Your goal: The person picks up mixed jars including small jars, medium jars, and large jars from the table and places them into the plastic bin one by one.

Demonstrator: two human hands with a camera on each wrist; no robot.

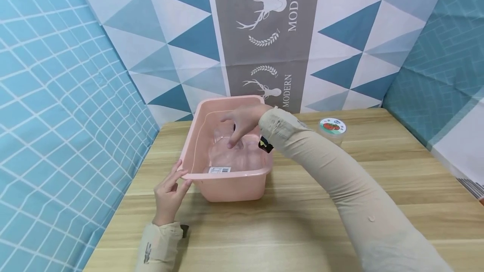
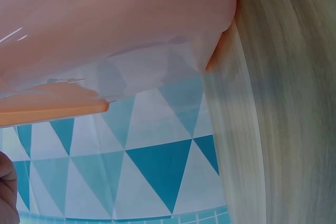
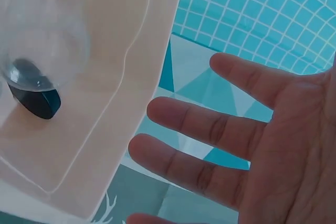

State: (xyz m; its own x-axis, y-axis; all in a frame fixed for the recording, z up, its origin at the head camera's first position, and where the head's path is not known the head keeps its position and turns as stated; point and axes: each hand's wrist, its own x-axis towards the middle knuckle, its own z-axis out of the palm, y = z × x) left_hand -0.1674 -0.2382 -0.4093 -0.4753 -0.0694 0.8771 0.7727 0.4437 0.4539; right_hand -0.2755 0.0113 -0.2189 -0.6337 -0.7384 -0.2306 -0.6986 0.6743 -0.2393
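Observation:
A pink plastic basin (image 1: 231,189) stands on the table, its long side running away from me. My left hand (image 1: 169,194) grips the rim at its near left corner, thumb and fingers on the edge. Over the basin's inside hangs my right hand (image 1: 245,123), fingers spread and nothing held. Clear plastic containers (image 1: 223,154) lie in the basin, and a white barcode label (image 1: 219,170) shows near the front wall. In the right wrist view, a dark, rounded piece (image 3: 37,100) sits beneath a clear rounded container (image 3: 47,30).
Right of the basin, partly behind my right sleeve (image 1: 332,167), stands a clear jar (image 1: 332,127) with a tomato picture on its lid. The wooden table (image 1: 242,234) meets a patterned cloth (image 1: 181,41) at the back and blue tiled cloth (image 1: 56,108) on the left.

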